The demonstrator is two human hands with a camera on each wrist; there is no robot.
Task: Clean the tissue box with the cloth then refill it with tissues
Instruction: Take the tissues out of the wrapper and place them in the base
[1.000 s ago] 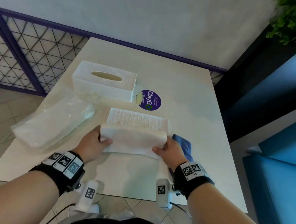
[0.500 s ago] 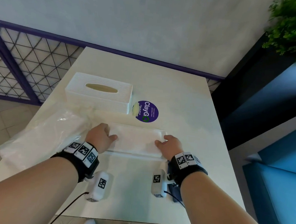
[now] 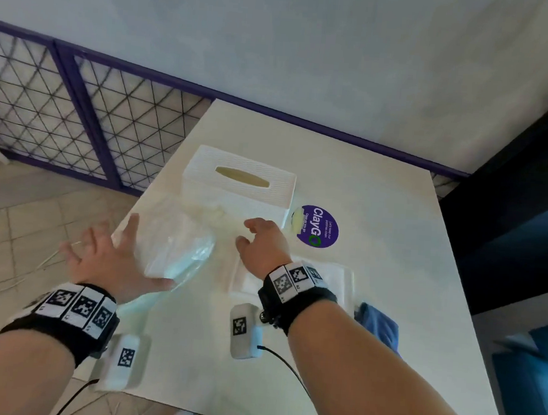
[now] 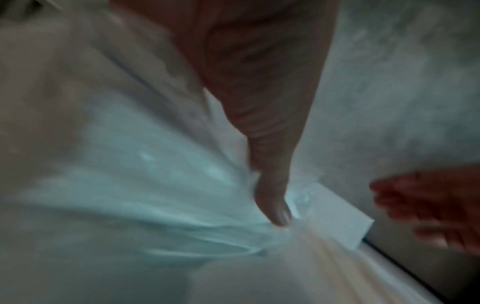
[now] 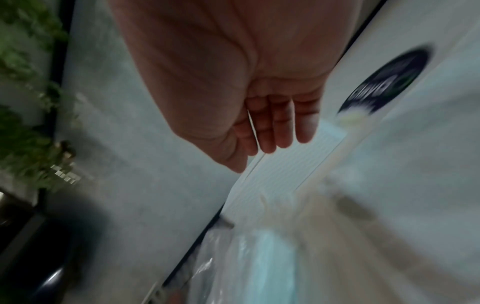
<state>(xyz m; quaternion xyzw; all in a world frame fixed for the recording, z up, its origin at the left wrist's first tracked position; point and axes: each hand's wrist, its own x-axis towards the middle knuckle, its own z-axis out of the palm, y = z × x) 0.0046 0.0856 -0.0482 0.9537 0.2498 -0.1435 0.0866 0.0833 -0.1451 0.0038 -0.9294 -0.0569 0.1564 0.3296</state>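
Observation:
The white ribbed tissue box cover (image 3: 238,185) stands at the back of the table, slot up. In front of it on the left lies a clear plastic tissue pack (image 3: 172,249). My left hand (image 3: 107,250) is spread at the pack's left end, with the thumb (image 4: 272,195) touching the plastic. My right hand (image 3: 254,235) hovers between pack and box with loosely curled fingers (image 5: 272,127) and holds nothing. A white tissue stack (image 3: 329,276) lies on the box base, partly hidden under my right wrist. The blue cloth (image 3: 381,325) lies crumpled to its right.
A round purple sticker (image 3: 318,226) sits on the white table (image 3: 393,248) right of the box. A purple-framed mesh fence (image 3: 78,112) and tiled floor lie beyond the left edge. A dark wall and blue seat stand to the right.
Both hands have let go of the tissue stack on the base and moved left and forward to the plastic pack. The left hand has opened wide, and the view has swung left.

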